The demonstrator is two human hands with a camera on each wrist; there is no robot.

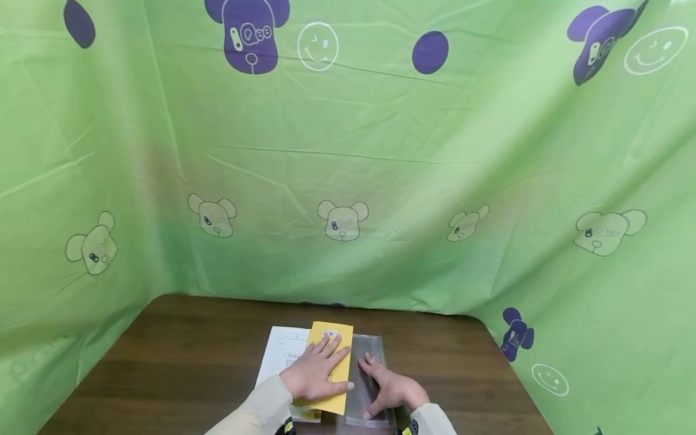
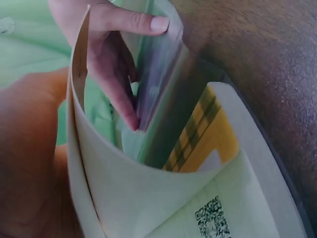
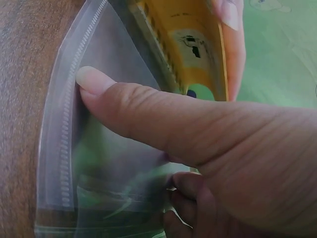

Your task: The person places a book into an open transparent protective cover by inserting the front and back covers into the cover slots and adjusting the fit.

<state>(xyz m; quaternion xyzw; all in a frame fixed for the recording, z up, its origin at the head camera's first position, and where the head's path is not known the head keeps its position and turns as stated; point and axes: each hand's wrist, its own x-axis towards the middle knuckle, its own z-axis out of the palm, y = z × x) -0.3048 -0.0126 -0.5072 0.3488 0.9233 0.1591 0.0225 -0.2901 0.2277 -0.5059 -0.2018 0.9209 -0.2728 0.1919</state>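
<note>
On the counter (image 1: 451,359), left hand (image 1: 315,373) splays over a bendy booklet (image 1: 339,373), right hand (image 1: 398,388) over a probably slick sleeve (image 1: 360,389); lift by edges.

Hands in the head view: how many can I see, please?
2: the left hand rests on the yellow booklet, and the right hand touches the clear plastic sleeve beside it. No other hand seems hidden.

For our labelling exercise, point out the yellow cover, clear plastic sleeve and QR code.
Yellow cover (image 1: 340,368): head view, right side.
Clear plastic sleeve (image 3: 109,153): right wrist view, transparent panel.
QR code (image 2: 212,218): left wrist view, middle.
</note>
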